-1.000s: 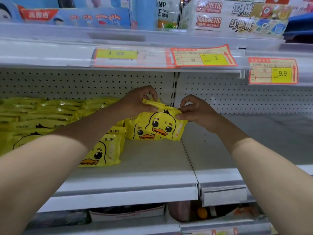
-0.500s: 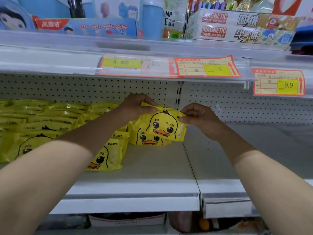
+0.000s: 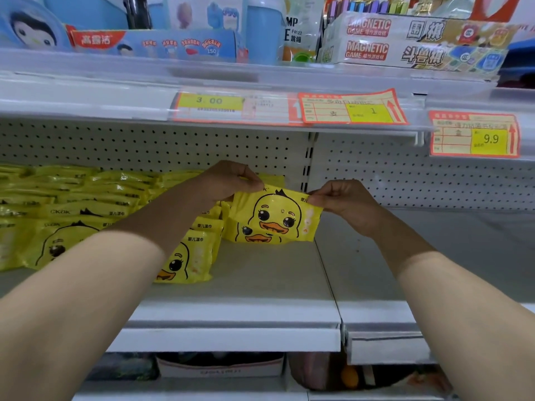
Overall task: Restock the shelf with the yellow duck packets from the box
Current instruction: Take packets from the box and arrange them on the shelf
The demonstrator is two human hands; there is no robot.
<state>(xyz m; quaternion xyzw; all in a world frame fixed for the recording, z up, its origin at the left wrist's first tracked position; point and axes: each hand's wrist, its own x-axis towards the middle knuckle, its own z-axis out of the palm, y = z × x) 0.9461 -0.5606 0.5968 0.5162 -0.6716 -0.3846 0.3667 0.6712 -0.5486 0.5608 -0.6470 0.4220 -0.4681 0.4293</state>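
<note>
A yellow duck packet [image 3: 275,212] stands upright near the back of the white shelf [image 3: 254,285], leaning on another duck packet [image 3: 252,235] behind and below it. My left hand [image 3: 231,179] pinches its top left corner. My right hand [image 3: 341,199] pinches its top right corner. Rows of several more yellow duck packets [image 3: 72,204] fill the shelf's left part, and one packet [image 3: 185,259] lies in front under my left forearm. The box is not in view.
A perforated back panel [image 3: 405,175] stands behind the shelf. The neighbouring shelf section [image 3: 434,256] lies to the right. Overhead runs an upper shelf edge with price tags [image 3: 350,107]; magnetic game boxes [image 3: 405,41] and blue goods sit on it. Items show on the lower shelf [image 3: 220,369].
Both hands have kept their pinch on the packet's top corners and set it slightly more upright. The camera has tilted up a little, so everything sits lower in view.
</note>
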